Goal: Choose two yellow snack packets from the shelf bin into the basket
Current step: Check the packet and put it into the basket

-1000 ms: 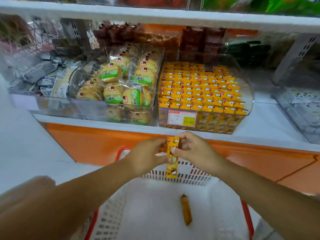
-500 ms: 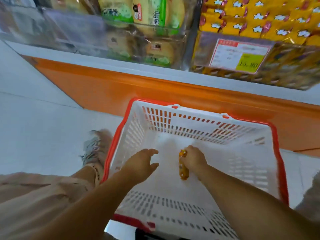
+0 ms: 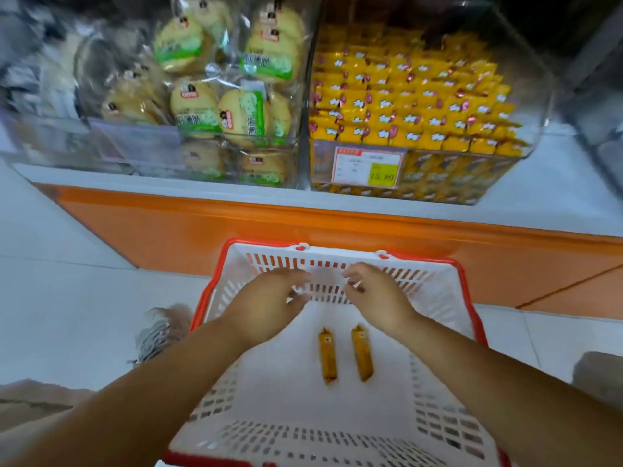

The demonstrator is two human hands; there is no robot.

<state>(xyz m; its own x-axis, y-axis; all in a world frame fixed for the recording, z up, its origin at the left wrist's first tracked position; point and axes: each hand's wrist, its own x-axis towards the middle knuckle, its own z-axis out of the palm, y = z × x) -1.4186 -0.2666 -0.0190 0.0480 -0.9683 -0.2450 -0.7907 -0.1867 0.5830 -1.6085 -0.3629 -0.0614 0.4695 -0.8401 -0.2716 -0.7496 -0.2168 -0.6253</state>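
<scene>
In the basket (image 3: 441, 291), flat on its floor: left packet (image 3: 327, 357) and right packet (image 3: 362, 353), side by side, not touching. Just above them, left hand (image 3: 269, 305) and right hand (image 3: 374, 298), near each other, fingers loosely curled, gripping nothing (fingertips blurred). Behind, on the shelf (image 3: 556, 183), the bin (image 3: 539, 123) of yellow packets, price tag (image 3: 367, 168) in front.

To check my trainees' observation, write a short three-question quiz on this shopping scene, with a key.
1. How many yellow packets lie in the basket?
2. True or false: the left hand grips a packet.
3. The packets lie: A stacked; B side by side, apart; C crossed.
Key: 1 two; 2 false; 3 B.
</scene>
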